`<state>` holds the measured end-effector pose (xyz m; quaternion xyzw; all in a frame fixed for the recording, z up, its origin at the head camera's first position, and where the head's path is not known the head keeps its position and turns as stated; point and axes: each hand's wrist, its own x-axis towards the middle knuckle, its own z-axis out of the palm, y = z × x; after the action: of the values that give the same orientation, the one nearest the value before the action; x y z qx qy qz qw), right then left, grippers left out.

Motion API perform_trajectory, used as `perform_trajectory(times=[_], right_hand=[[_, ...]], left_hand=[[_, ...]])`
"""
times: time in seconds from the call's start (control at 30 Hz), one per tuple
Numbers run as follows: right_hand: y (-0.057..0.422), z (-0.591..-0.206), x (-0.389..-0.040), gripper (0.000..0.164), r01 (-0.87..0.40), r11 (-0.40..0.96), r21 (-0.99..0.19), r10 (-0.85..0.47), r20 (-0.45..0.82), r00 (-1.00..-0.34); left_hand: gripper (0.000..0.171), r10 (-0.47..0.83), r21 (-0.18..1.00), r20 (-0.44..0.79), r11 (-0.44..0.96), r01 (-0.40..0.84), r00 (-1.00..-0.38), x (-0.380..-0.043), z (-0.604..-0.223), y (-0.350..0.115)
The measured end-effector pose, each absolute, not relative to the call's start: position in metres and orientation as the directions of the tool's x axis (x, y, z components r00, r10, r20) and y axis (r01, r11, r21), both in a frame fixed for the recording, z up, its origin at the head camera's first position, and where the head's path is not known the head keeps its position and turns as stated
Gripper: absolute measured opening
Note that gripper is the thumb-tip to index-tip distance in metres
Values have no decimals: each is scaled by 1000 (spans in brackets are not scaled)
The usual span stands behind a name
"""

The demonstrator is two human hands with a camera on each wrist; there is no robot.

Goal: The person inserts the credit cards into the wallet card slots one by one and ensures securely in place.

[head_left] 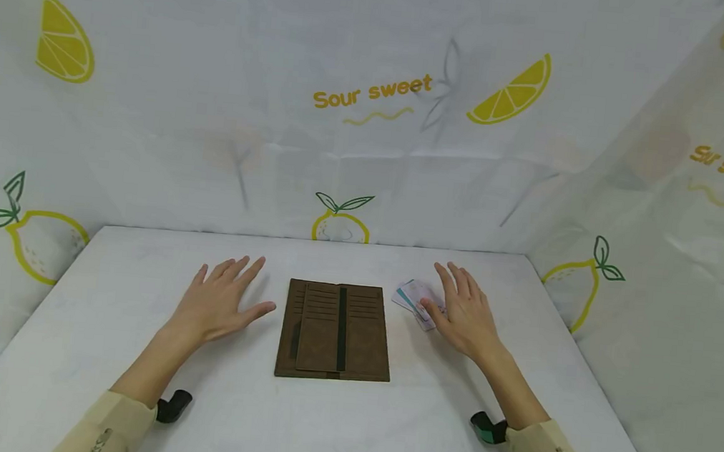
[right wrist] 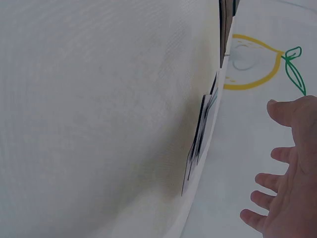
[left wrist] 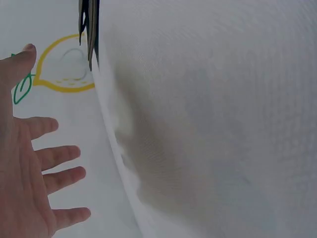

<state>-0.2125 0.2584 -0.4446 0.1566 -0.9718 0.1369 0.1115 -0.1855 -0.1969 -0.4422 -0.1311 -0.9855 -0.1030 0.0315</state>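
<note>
A brown wallet (head_left: 365, 341) lies opened out flat on the white table, card slots facing up and a dark strip down its middle. Just right of it is a small fanned pile of cards (head_left: 409, 296), also seen edge-on in the right wrist view (right wrist: 200, 126). My left hand (head_left: 216, 303) hovers left of the wallet with fingers spread, holding nothing. Over the right side of the cards is my right hand (head_left: 467, 314), its fingers extended and partly covering them. The right wrist view shows a gap between that hand and the cards.
The white table (head_left: 331, 431) meets a hanging white cloth (head_left: 218, 98) printed with lemons at the back and on both sides. Black wrist straps (head_left: 174, 406) show at both beige sleeves (head_left: 112, 423).
</note>
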Motion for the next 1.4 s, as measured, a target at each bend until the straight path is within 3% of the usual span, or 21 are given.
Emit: perform_trajectory(times=[0.23, 0.53, 1.07, 1.4], right_hand=[[255, -444, -215, 68, -367, 883, -294, -286, 282, -916], [253, -452, -222, 60, -344, 852, -395, -256, 258, -931], [251, -452, -232, 58, -299, 828, -474, -252, 162, -954], [249, -450, -247, 61, -282, 826, -488, -293, 56, -954]], left_hand=[[76, 291, 281, 74, 912, 300, -954, -190, -441, -184], [60, 383, 507, -9, 798, 326, -924, -203, -447, -162], [55, 332, 688, -34, 692, 219, -943, -215, -451, -158], [59, 265, 775, -116, 627, 79, -957, -225, -455, -156]])
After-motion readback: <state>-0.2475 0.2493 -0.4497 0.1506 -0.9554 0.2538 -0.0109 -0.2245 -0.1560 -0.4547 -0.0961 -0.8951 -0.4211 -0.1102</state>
